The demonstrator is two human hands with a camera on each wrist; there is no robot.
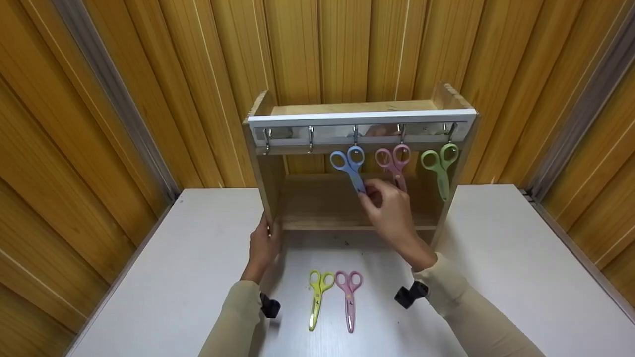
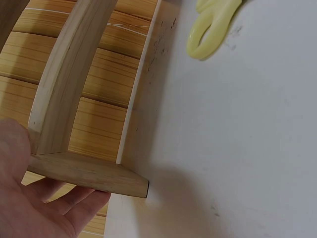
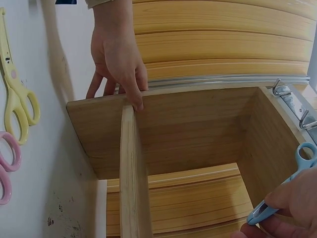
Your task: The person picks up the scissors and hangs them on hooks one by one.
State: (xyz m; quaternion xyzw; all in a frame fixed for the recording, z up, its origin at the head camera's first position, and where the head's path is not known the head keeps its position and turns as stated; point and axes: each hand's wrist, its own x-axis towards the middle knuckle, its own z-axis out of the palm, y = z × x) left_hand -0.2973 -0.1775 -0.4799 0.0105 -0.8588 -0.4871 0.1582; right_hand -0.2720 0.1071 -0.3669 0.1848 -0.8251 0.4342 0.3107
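My right hand [image 1: 392, 210] pinches a pair of blue scissors [image 1: 353, 171] by the blade end, handles up. One handle loop is at the middle hook [image 1: 355, 134] of the metal hook rail. Whether the hook bears its weight I cannot tell. My left hand [image 1: 263, 245] grips the lower left side of the wooden shelf [image 1: 268, 188], its thumb on the front edge in the right wrist view. Pink scissors [image 1: 397, 157] and green scissors [image 1: 439, 168] hang from hooks to the right. Yellow scissors [image 1: 317, 300] and another pink pair [image 1: 349, 302] lie on the table.
The shelf stands on a white table [image 1: 154, 277] near a wood-panelled wall [image 1: 342, 54]. Two hooks at the left of the rail [image 1: 292, 133] hold nothing. Another panelled wall [image 1: 64, 148] closes the left side.
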